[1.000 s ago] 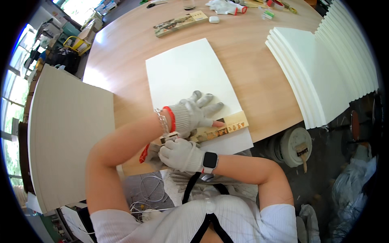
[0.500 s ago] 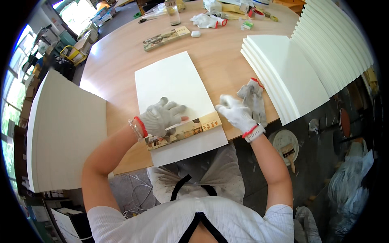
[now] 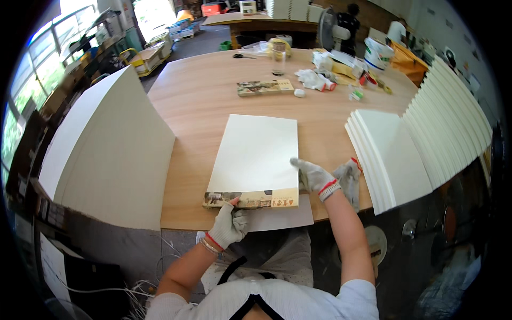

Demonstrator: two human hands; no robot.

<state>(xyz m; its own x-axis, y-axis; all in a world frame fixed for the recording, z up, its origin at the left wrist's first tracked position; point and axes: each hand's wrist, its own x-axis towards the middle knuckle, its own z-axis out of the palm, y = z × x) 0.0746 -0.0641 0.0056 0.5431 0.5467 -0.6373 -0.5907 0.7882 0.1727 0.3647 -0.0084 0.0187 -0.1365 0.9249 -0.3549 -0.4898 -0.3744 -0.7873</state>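
Observation:
A white board (image 3: 256, 152) lies before me, with a printed beige-and-brown strip (image 3: 266, 199) along its near edge. Both appear slightly tilted, and a white sheet (image 3: 288, 216) shows beneath them, jutting past the table's front edge. My left hand (image 3: 229, 224), in a white glove with a bare thumb tip, pinches the strip from the near side, thumb on top. At the board's right edge my gloved right hand (image 3: 314, 177) holds on, its thumb at the upper face and its other fingers partly hidden by the side. A spare grey-white glove (image 3: 349, 181) lies just right of it.
A tall white stack (image 3: 117, 144) stands at left. More white blocks (image 3: 394, 160) and a ridged white stack (image 3: 450, 117) are at right. Farther back lie another printed strip (image 3: 265, 87), a white case (image 3: 300, 93), a glass jar (image 3: 278, 58), scissors (image 3: 242, 56) and gloves (image 3: 314, 80).
My left hand has moved from the board's top to the strip's near edge. My right hand has come to the board's right edge. The view has tilted up, showing more of the room.

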